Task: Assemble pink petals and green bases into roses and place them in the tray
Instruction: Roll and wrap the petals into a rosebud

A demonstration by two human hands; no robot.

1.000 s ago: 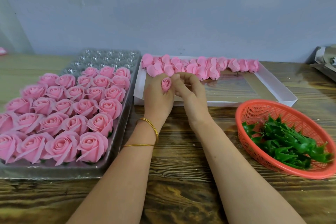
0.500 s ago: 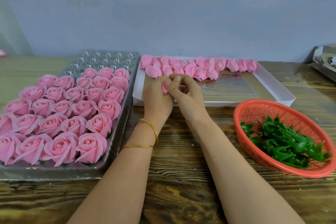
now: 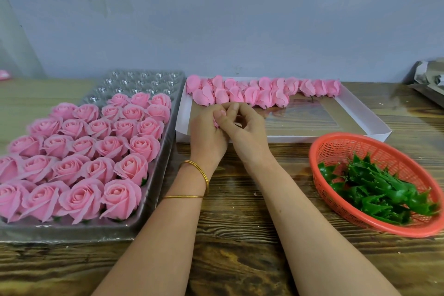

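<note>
1. Fingers [image 3: 219,113] of the left hand [image 3: 206,137] curl round a small pink foam petal piece [image 3: 216,123], only its edge shows between them
2. The right hand [image 3: 248,132] pinches the same piece from the right side, its fingertips bent together
3. Both hands meet above the near wall of the shallow white cardboard box [image 3: 312,138]

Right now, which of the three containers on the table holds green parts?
The red mesh basket on the right: it holds the green bases. The clear tray holds finished roses, the white box pink petal heads.
</note>
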